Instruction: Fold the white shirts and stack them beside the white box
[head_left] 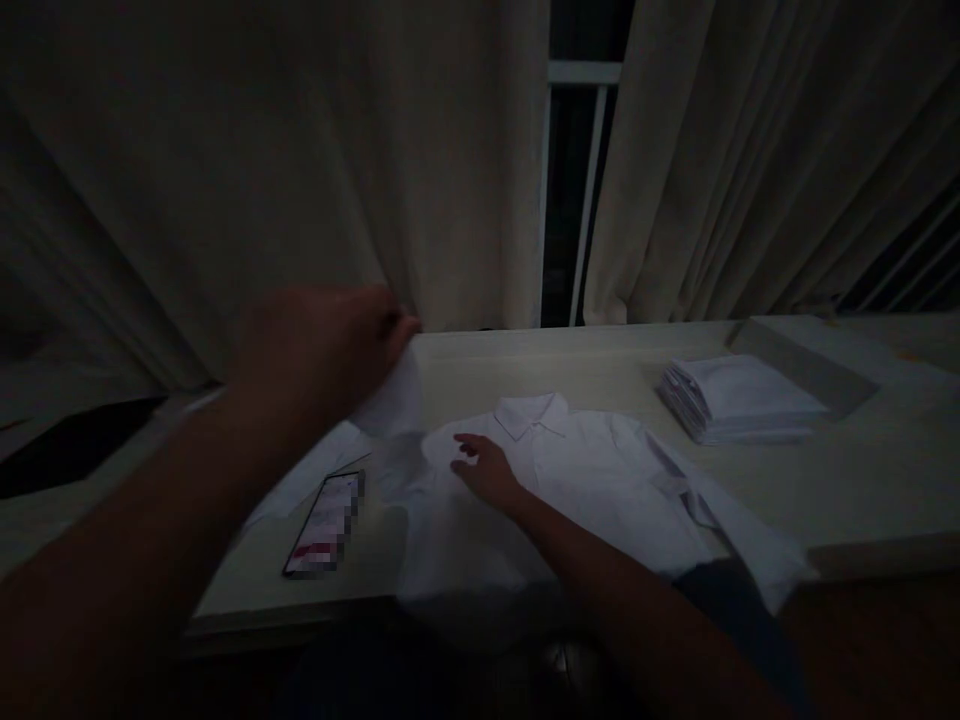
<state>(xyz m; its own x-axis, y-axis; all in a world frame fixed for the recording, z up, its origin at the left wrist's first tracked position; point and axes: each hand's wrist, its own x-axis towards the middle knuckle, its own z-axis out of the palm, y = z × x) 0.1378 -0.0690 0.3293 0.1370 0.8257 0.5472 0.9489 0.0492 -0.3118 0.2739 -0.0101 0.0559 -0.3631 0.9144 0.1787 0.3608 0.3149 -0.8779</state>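
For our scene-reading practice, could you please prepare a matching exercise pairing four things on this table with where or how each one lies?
Things:
1. white shirt
2. phone
3. stack of folded shirts
4. left hand

States:
a. piled at the table's far right
b. raised, gripping a sleeve
c. spread flat under the right hand
d. lying left of the spread garment

Pairs: 1-c, 2-d, 3-a, 4-b

Phone (324,524) screen pixelated, unreadable
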